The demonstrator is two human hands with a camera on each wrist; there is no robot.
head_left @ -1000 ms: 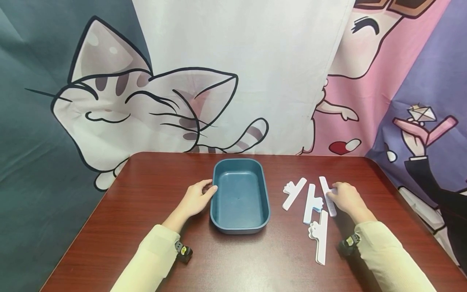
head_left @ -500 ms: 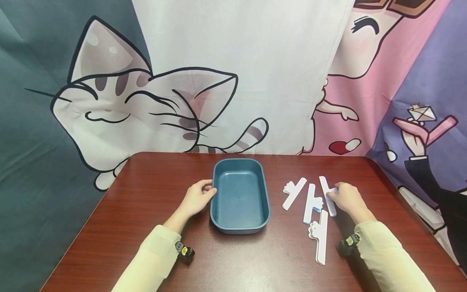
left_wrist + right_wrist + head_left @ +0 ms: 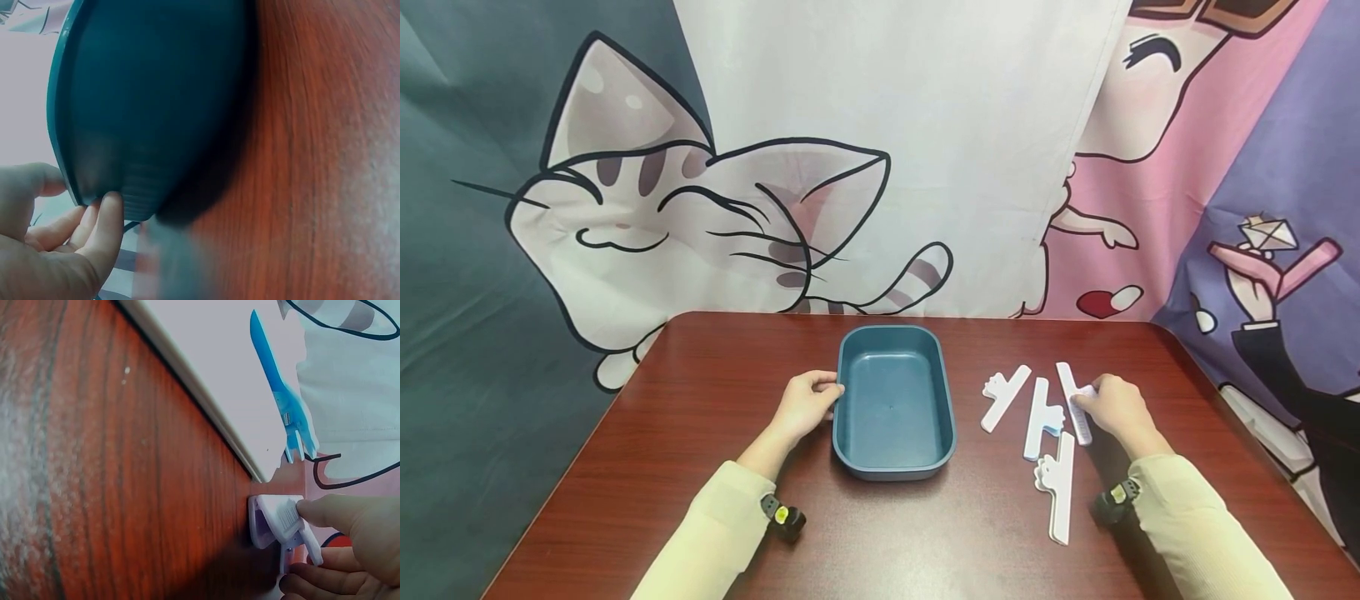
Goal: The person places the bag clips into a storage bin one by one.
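Note:
A blue-green plastic bin [image 3: 891,408] stands near the table's middle. My left hand [image 3: 805,404] pinches its left rim, thumb over the edge and fingers against the outer wall [image 3: 150,94]. To the right lie several long sealing clips. My right hand [image 3: 1116,408] holds the pale lavender clip [image 3: 1075,408] by its handle; in the right wrist view, the thumb presses one lever of this clip [image 3: 281,519] and fingers lie by the other. Left of it rests a white clip with a blue handle [image 3: 1036,421]. Nearer sits a white clip [image 3: 1062,492], farther left another white clip [image 3: 1004,398].
The brown wooden table [image 3: 700,417] carries everything. Behind it hangs a curtain [image 3: 985,125] printed with cartoon figures. The nearer white clip lies close in front of the blue-handled one.
The left wrist has turned slightly, and the left hand has shifted a little along the bin's rim. The right hand has barely moved; the bin and clips stay in place.

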